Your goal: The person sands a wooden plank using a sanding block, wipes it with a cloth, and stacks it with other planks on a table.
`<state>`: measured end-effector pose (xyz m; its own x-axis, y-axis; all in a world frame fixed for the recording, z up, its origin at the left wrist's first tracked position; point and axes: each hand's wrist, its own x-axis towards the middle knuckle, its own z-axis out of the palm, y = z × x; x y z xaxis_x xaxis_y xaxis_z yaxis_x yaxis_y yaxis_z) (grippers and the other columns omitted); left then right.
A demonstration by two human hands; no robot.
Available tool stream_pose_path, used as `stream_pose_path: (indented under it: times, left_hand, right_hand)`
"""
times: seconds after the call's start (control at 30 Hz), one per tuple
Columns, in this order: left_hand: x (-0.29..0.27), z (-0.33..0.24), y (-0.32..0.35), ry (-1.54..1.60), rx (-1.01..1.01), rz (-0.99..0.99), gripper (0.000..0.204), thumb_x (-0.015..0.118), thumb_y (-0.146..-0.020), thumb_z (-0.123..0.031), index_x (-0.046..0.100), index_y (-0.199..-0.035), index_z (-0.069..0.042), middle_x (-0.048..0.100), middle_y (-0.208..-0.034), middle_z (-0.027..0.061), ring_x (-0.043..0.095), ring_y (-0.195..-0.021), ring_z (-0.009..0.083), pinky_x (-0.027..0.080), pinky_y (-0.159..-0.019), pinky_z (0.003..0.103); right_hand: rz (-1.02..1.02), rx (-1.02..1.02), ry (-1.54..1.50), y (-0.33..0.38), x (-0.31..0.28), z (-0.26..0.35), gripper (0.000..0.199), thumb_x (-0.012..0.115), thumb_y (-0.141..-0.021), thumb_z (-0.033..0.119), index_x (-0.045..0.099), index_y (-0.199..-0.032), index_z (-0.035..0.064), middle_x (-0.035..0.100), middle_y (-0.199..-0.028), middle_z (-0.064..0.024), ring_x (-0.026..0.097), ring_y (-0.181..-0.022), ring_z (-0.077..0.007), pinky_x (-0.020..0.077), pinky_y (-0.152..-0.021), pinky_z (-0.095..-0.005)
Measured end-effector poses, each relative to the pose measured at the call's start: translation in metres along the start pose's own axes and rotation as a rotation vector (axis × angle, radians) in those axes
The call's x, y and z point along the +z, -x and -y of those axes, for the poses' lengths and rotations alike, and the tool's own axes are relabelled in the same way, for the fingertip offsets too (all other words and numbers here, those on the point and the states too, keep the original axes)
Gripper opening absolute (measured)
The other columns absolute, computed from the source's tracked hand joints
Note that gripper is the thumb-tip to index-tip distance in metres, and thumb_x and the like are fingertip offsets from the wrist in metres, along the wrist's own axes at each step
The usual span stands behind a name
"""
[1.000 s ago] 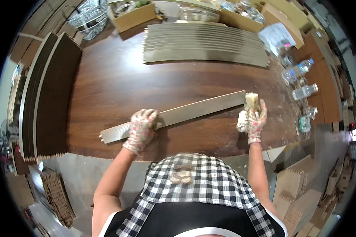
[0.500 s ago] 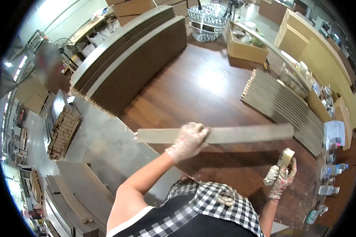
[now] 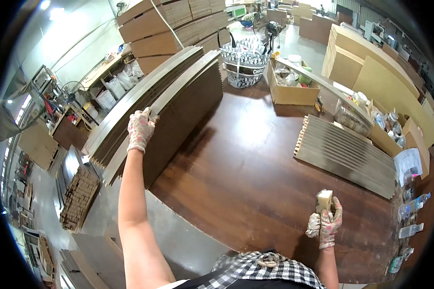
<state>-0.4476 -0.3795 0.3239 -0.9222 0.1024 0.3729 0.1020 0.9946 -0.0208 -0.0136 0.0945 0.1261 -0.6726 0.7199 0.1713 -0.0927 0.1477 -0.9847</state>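
Observation:
My left hand [image 3: 141,129], in a pink-spotted work glove, reaches to the far left. Its fingers are closed over the upper edge of a grey-brown board [image 3: 116,164] at the front of a row of boards standing on edge. That board's near end juts out past the others. My right hand [image 3: 330,222], in the same kind of glove, is raised over the right of the table and closed around a small pale block [image 3: 324,198]. A crumpled whitish wad [image 3: 313,225] shows beside its fingers; I cannot tell whether it is cloth or glove.
Several grooved boards [image 3: 345,154] lie side by side on the brown table [image 3: 236,192]. Behind them stand a cardboard box [image 3: 291,91] of supplies and a patterned bag [image 3: 246,67]. Plastic bottles [image 3: 412,230] line the right edge. More planks [image 3: 79,192] are stacked on the floor at left.
The board that my left hand held across the table in front of me is gone from there. My left hand has moved far left to the standing boards. My right hand shifted slightly left, still gripping the block.

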Motion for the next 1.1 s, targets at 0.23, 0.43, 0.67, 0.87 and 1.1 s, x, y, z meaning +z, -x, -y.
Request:
stream_pose_path:
  times: [0.23,0.43,0.67,0.87,1.1]
  left_hand:
    - [0.037,0.005,-0.031,-0.066,-0.021,0.045,0.044,0.068,-0.091,-0.043,0.065,-0.123,-0.012,0.066,-0.114,0.0187,0.061,-0.112,0.0371,0.051,-0.093,0.049]
    - [0.042,-0.004,-0.021,-0.146,-0.011,-0.052,0.038,0.070,-0.088,-0.043,0.068,-0.112,-0.013,0.068,-0.105,0.0146,0.065,-0.101,0.0351,0.056,-0.080,0.048]
    - [0.026,-0.021,-0.011,-0.239,-0.095,-0.035,0.045,0.074,-0.083,-0.031,0.066,-0.126,-0.020,0.054,-0.129,0.0083,0.055,-0.117,0.0277,0.049,-0.091,0.047]
    - [0.044,0.013,-0.007,-0.237,-0.027,-0.114,0.039,0.070,-0.087,-0.035,0.068,-0.122,-0.019,0.060,-0.118,0.0079,0.058,-0.112,0.0282,0.048,-0.090,0.047]
    - [0.043,-0.012,-0.008,-0.169,0.274,-0.462,0.029,0.070,-0.088,-0.031,0.069,-0.114,-0.019,0.063,-0.114,0.0010,0.059,-0.111,0.0260,0.049,-0.091,0.046]
  right_hand:
    - [-0.008,0.018,0.146,-0.001,0.004,-0.008,0.064,0.073,-0.090,0.020,0.047,-0.142,-0.0047,0.056,-0.136,-0.0154,0.054,-0.125,-0.0261,0.0425,-0.108,-0.0395]
    - [0.007,0.016,0.165,-0.001,0.015,-0.012,0.061,0.069,-0.093,0.015,0.044,-0.144,-0.0040,0.055,-0.136,-0.0159,0.060,-0.116,-0.0245,0.0495,-0.100,-0.0369]
    - [0.061,0.133,0.030,0.010,0.028,0.008,0.061,0.065,-0.095,0.012,0.038,-0.149,0.0000,0.057,-0.127,-0.0144,0.065,-0.097,-0.0224,0.0563,-0.081,-0.0342]
    - [0.037,0.111,-0.008,0.019,0.028,0.009,0.062,0.066,-0.095,0.013,0.037,-0.149,0.0011,0.057,-0.122,-0.0120,0.064,-0.096,-0.0213,0.0561,-0.080,-0.0339]
    - [0.015,0.294,-0.112,0.017,-0.017,-0.007,0.045,0.056,-0.099,0.015,0.047,-0.141,0.0012,0.064,-0.100,-0.0079,0.062,-0.075,-0.0126,0.0535,-0.063,-0.0256]
